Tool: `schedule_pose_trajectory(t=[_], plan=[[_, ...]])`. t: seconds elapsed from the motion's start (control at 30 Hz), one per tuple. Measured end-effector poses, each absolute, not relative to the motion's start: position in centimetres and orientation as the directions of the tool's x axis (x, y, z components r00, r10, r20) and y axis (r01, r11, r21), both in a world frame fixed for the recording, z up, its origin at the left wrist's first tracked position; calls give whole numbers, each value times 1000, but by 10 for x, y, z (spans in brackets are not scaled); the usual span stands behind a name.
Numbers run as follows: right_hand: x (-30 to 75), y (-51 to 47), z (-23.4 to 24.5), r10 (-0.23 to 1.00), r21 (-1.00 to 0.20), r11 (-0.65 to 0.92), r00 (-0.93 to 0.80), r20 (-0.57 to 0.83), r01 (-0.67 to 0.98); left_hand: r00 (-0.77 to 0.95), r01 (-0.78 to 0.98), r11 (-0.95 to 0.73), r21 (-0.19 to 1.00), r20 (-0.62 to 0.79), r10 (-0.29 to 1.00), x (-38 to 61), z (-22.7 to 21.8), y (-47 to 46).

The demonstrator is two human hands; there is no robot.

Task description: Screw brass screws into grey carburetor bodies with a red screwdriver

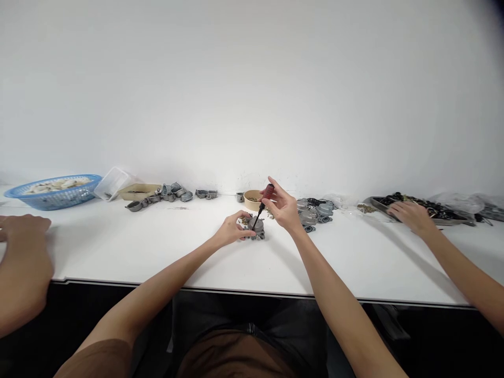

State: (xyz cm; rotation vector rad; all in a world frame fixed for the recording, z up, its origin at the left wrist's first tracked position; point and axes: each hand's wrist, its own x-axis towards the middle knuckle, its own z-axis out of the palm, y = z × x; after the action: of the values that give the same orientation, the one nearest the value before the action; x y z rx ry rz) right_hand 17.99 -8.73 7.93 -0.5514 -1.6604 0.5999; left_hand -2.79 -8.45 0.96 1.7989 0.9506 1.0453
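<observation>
My right hand point(284, 207) grips a screwdriver point(269, 192) by its dark red handle, the shaft slanting down to the left. Its tip meets a small grey plastic part point(258, 227) with a rounded top, standing on the white table. Fingers and thumb of my left hand point(231, 229) close on the left side of that grey part and hold it against the tabletop. Small brass-coloured screws point(270, 213) lie loose just behind the part. A round tan tub point(252, 199) with more screws in it stands behind my hands.
Right of my right hand several grey assemblies point(311, 215) are grouped. Further left lie grey shells point(173, 192), a tan tray point(137, 191) and a blue basket point(59, 195). A co-worker's hand point(411, 214) reaches into a tray of black parts point(444, 212); another person's arm point(25, 262) rests left.
</observation>
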Motion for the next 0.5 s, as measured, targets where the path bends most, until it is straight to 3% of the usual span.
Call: schedule_pose_trajectory(t=[0.1, 0.27, 0.43, 0.5], plan=[[180, -89, 81, 635, -648, 761, -204, 745, 2, 370, 199, -372, 907, 282, 885, -28, 10, -85], [178, -87, 81, 633, -626, 774, -106, 767, 96, 381, 208, -412, 887, 315, 869, -25, 12, -88], [177, -90, 82, 610, -629, 777, -233, 757, -12, 395, 206, -453, 867, 350, 849, -24, 10, -86], [177, -91, 82, 630, -643, 766, -208, 748, 4, 394, 201, -449, 871, 347, 851, -24, 8, -85]])
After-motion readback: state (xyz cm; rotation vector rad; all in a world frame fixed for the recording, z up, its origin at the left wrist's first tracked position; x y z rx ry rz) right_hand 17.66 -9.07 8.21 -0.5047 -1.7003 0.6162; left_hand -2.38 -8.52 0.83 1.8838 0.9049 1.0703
